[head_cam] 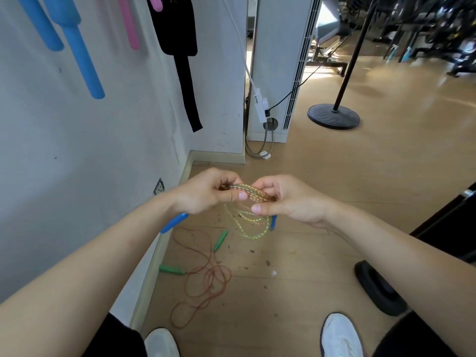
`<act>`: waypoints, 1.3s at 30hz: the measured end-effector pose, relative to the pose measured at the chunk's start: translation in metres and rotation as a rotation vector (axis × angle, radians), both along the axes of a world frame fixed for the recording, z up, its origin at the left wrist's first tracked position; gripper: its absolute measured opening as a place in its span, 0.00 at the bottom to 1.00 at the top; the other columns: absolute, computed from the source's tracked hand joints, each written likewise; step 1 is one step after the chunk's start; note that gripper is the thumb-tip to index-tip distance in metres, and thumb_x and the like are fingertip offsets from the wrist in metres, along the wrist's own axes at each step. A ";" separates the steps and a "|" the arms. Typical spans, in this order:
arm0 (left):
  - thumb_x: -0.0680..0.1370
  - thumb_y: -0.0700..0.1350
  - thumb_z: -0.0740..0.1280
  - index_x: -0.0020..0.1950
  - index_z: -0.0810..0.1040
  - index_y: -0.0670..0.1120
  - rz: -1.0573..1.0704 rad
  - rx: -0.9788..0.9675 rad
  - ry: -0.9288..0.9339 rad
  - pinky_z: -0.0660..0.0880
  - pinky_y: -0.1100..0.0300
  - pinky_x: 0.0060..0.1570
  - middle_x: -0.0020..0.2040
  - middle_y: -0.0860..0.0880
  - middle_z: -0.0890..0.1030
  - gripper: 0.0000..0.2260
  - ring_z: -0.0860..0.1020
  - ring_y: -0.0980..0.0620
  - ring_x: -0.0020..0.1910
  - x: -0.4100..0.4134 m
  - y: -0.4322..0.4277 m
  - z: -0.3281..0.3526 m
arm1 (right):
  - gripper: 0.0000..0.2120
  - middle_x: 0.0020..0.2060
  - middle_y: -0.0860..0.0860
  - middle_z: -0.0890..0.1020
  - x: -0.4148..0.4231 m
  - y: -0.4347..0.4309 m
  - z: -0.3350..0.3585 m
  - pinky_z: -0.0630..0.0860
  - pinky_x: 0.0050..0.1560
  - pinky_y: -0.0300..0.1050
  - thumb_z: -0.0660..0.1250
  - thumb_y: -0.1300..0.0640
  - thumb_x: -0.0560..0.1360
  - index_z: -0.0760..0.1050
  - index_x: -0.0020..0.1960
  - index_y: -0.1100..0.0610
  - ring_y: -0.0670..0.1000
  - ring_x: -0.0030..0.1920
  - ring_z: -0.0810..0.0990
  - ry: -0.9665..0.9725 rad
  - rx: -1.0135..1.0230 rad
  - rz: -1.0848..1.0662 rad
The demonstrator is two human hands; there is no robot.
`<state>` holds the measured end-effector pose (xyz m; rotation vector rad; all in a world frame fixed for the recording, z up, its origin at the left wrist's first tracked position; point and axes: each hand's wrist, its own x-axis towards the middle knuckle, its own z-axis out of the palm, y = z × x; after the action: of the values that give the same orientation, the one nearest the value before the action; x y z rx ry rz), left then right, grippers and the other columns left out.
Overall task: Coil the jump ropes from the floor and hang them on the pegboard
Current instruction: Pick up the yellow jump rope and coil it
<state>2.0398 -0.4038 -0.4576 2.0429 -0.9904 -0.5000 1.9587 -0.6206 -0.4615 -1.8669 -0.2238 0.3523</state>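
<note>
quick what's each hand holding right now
left hand: pinches the coiled yellow-green jump rope.
right hand: grips the same rope's coils.

Illumination is bright and even. The strongest source lies at 1 o'clock, where sunlight glares off the floor. Shadows are soft; a faint one sits beneath the stand base. Wide-angle distortion curves the wall at 9 o'clock. Gym equipment at 2 o'clock is blurred. The hanging loops of the jump rope appear slightly smeared.
</note>
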 end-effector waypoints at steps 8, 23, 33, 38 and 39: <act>0.76 0.67 0.63 0.44 0.77 0.49 0.006 0.016 0.002 0.66 0.54 0.38 0.37 0.49 0.72 0.21 0.69 0.52 0.36 0.003 0.005 0.005 | 0.11 0.46 0.52 0.86 -0.006 0.001 0.002 0.80 0.51 0.44 0.71 0.65 0.75 0.79 0.57 0.57 0.50 0.47 0.85 -0.227 -0.039 -0.158; 0.75 0.57 0.67 0.42 0.78 0.44 0.112 0.005 0.076 0.72 0.63 0.34 0.34 0.55 0.78 0.16 0.77 0.55 0.31 0.005 0.017 0.010 | 0.14 0.48 0.54 0.85 -0.008 -0.006 0.001 0.81 0.49 0.40 0.74 0.69 0.71 0.80 0.55 0.61 0.47 0.47 0.85 -0.262 -0.115 -0.165; 0.77 0.55 0.71 0.52 0.79 0.47 0.070 0.078 0.248 0.72 0.65 0.34 0.46 0.52 0.83 0.12 0.81 0.51 0.36 -0.006 0.018 0.003 | 0.12 0.43 0.56 0.87 -0.010 -0.012 0.011 0.82 0.46 0.41 0.74 0.69 0.71 0.83 0.54 0.64 0.51 0.41 0.87 -0.228 -0.167 -0.128; 0.69 0.71 0.66 0.71 0.73 0.61 -0.076 0.302 0.360 0.77 0.52 0.60 0.66 0.60 0.78 0.32 0.79 0.56 0.62 -0.015 0.008 -0.002 | 0.13 0.41 0.57 0.87 -0.014 -0.005 0.013 0.83 0.48 0.48 0.75 0.69 0.70 0.83 0.54 0.65 0.55 0.41 0.87 -0.099 -0.224 -0.003; 0.69 0.72 0.65 0.71 0.74 0.60 -0.107 0.281 0.369 0.73 0.49 0.67 0.67 0.60 0.77 0.32 0.76 0.57 0.66 -0.017 0.006 -0.003 | 0.13 0.41 0.56 0.87 -0.014 -0.003 0.013 0.83 0.49 0.50 0.76 0.68 0.70 0.83 0.54 0.63 0.54 0.42 0.87 -0.088 -0.252 0.026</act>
<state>2.0228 -0.3978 -0.4605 2.0411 -0.8413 -1.0824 1.9445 -0.6241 -0.4485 -2.1320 -0.2739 0.3289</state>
